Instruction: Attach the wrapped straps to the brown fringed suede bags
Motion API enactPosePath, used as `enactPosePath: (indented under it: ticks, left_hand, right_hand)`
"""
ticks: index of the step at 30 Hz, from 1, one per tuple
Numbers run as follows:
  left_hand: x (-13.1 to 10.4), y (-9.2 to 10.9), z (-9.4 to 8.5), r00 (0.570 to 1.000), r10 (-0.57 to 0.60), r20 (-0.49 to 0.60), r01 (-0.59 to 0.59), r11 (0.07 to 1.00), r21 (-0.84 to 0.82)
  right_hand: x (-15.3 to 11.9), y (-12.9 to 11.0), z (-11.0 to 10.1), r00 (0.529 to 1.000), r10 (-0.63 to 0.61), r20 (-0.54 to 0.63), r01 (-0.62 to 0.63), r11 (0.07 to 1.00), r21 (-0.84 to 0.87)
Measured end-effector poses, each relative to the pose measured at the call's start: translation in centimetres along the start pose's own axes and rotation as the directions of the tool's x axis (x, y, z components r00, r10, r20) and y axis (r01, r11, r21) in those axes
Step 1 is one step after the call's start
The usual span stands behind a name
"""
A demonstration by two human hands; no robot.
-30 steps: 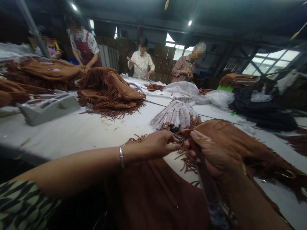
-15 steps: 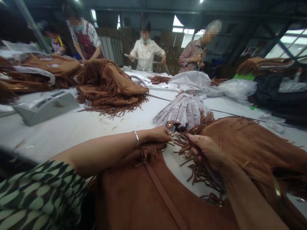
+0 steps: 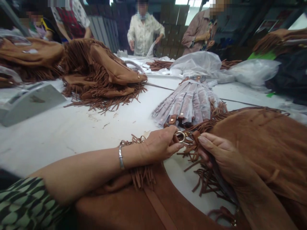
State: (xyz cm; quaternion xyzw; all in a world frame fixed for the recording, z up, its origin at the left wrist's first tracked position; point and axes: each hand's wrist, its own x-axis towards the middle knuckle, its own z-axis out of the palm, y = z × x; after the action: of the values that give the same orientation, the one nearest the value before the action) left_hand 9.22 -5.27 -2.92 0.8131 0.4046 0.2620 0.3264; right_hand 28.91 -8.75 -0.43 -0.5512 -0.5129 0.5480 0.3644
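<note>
My left hand point(image 3: 159, 144), with a silver bangle on the wrist, is closed on the top corner of a brown suede bag point(image 3: 112, 210) with fringe. A round metal ring point(image 3: 184, 137) pokes out between its thumb and fingers. My right hand point(image 3: 222, 153) pinches the brown tab end of a shoulder strap point(image 3: 217, 174), which trails down under the palm in what looks like a thin wrapping. A gold clasp point(image 3: 188, 134) at the strap's end meets the ring. Whether it is hooked through cannot be made out.
Behind my hands lies a fan of wrapped straps point(image 3: 189, 102). Another fringed bag point(image 3: 263, 143) rests at right, and a fringed bag heap point(image 3: 103, 70) at back left. A grey tape dispenser point(image 3: 35, 102) stands at left. Several people work across the white table point(image 3: 96, 140).
The view has tipped downward. My left hand has turned so the ring shows, and the strap's clasp now meets it. Across the table, a person has lowered the long strip they held.
</note>
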Motion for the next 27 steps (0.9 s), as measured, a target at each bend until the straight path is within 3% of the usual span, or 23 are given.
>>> enactPosePath:
  ticks: [9,17,21,27]
  left_hand:
    - [0.2,-1.0,0.1,0.991,0.135,0.003,-0.133,0.984,-0.119]
    - [0.2,-1.2,0.2,0.964,0.256,-0.076,-0.233,0.946,0.223]
    - [-0.1,-0.8,0.3,0.958,0.277,-0.070,-0.248,0.930,0.272]
    - [-0.5,-0.3,0.1,0.914,0.405,0.021,-0.396,0.878,0.268]
  right_hand:
    - [0.5,0.4,-0.2,0.998,0.011,0.057,-0.002,0.989,-0.148]
    - [-0.3,0.4,-0.8,0.994,0.046,0.103,-0.019,0.967,-0.252]
    - [-0.6,0.0,-0.8,0.988,0.015,0.155,0.031,0.955,-0.295]
    - [-1.1,-0.4,-0.9,0.954,-0.065,0.293,0.166,0.927,-0.336]
